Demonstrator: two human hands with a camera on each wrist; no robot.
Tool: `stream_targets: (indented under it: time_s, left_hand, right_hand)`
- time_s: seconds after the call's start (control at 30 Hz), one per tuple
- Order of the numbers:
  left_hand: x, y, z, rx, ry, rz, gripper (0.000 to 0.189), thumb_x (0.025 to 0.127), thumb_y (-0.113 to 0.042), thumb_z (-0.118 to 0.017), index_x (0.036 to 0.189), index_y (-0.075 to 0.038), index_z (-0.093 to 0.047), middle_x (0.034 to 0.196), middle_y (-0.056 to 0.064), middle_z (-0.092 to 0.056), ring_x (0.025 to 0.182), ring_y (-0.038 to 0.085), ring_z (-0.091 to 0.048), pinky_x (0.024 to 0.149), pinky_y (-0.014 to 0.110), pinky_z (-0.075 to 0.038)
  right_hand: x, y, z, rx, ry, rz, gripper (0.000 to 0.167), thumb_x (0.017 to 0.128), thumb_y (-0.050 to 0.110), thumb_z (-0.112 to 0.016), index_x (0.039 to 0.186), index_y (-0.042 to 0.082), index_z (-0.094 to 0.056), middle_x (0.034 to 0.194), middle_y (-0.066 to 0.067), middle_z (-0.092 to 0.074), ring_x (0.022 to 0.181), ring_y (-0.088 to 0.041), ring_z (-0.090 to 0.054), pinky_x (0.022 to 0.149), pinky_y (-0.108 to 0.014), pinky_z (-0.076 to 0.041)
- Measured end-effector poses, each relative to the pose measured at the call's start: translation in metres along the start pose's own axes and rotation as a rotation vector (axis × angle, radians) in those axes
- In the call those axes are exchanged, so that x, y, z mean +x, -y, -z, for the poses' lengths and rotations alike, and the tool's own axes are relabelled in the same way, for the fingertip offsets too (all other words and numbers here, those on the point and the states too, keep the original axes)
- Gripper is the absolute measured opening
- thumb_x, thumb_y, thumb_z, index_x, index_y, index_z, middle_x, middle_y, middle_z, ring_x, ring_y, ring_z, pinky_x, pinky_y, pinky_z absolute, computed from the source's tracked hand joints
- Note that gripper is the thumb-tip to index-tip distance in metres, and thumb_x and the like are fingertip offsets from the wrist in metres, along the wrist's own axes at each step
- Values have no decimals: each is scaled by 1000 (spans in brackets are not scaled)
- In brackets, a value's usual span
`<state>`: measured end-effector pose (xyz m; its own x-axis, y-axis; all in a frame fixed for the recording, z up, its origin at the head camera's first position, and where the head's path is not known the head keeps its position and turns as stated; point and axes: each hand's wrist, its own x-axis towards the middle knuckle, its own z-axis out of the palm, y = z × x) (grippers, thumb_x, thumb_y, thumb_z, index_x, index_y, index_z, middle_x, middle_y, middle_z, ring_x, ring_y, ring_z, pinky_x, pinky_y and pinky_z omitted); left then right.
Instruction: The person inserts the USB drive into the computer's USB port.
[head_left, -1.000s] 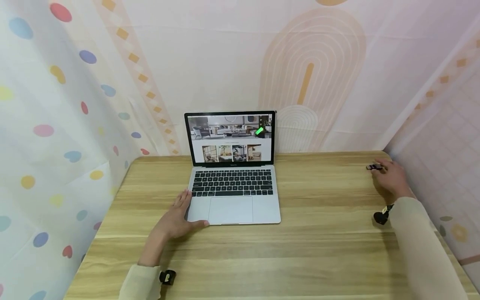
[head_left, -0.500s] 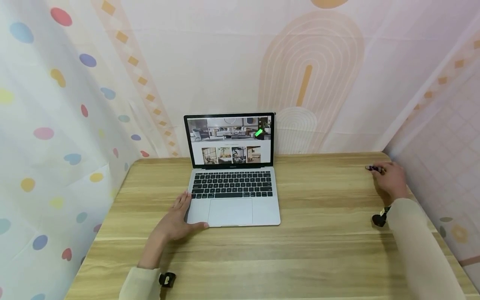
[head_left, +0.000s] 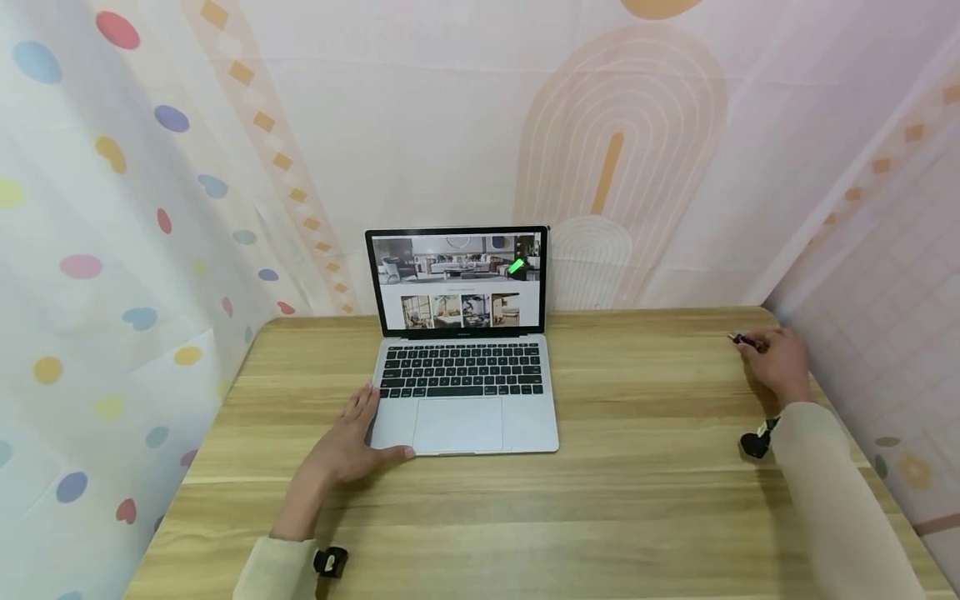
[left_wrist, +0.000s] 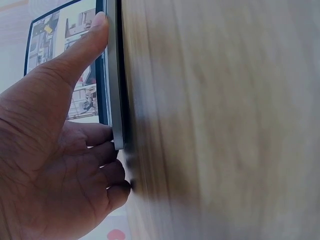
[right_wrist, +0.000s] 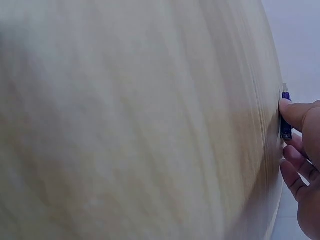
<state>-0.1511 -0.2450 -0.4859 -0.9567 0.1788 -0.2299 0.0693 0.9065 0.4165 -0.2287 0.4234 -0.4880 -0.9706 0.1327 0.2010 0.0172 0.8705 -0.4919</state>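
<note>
A silver laptop [head_left: 458, 425] stands with its lid up on the wooden table, its screen [head_left: 459, 283] lit with a page of room pictures. My left hand [head_left: 348, 437] rests at the laptop's front left corner, thumb along the front edge and fingers against the left side. In the left wrist view the thumb [left_wrist: 82, 52] lies over the laptop's edge [left_wrist: 114, 75]. Near the table's far right corner my right hand [head_left: 782, 365] pinches a small dark USB flash drive [head_left: 745, 340]. The right wrist view shows the drive's purple body [right_wrist: 286, 117] between thumb and fingers, its metal plug pointing away.
The wooden table [head_left: 637, 483] reaches back to a patterned cloth wall [head_left: 442, 125]. Another cloth with coloured dots [head_left: 82, 317] hangs along the left, and a pale one [head_left: 892, 333] along the right, close by my right arm. Each wrist wears a small black camera.
The flash drive has turned slightly in my right hand, from nearly level to tilted with its plug end up and left. My left hand stays at the laptop.
</note>
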Motion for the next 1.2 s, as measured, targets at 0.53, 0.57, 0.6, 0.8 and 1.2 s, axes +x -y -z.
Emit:
stream_targets:
  time_s: [0.53, 0.57, 0.6, 0.8, 1.2]
  left_hand:
    - [-2, -2, -1, -1, 6, -2, 128, 78, -73, -74, 163, 1, -13, 172, 23, -6, 159, 45, -5, 124, 65, -22]
    - [-2, -2, -1, 0, 7, 0, 129, 78, -73, -74, 163, 1, -13, 172, 23, -6, 159, 45, -5, 124, 65, -22]
    - [-2, -1, -1, 2, 9, 1, 129, 78, -73, -74, 163, 1, -13, 172, 23, -6, 159, 45, -5, 125, 65, -22]
    - [-3, 0, -2, 1, 8, 7, 129, 77, -74, -74, 163, 1, -13, 172, 23, -7, 159, 45, -6, 124, 65, -22]
    - [-2, -1, 1, 3, 0, 0, 128, 79, -73, -73, 163, 1, -12, 172, 23, -6, 159, 45, -6, 124, 65, -22]
  right_hand:
    - [-8, 8, 1, 2, -20, 16, 29, 100, 10, -64, 113, -16, -66, 104, -38, -64, 95, -50, -58, 81, -58, -46]
    - [-9, 8, 1, 5, -18, 10, 30, 100, 11, -64, 114, -15, -66, 104, -37, -64, 95, -49, -59, 81, -57, -47]
    - [-9, 9, 1, 14, -13, 1, 30, 100, 11, -64, 115, -15, -66, 105, -37, -64, 95, -49, -59, 81, -57, -47]
    - [-12, 10, -1, 35, 14, -21, 33, 101, 16, -64, 118, -13, -66, 108, -36, -66, 97, -48, -61, 81, -57, -49]
    - [-14, 15, -6, 54, 13, -11, 35, 103, 17, -61, 122, -12, -65, 111, -37, -64, 100, -49, -61, 86, -61, -50]
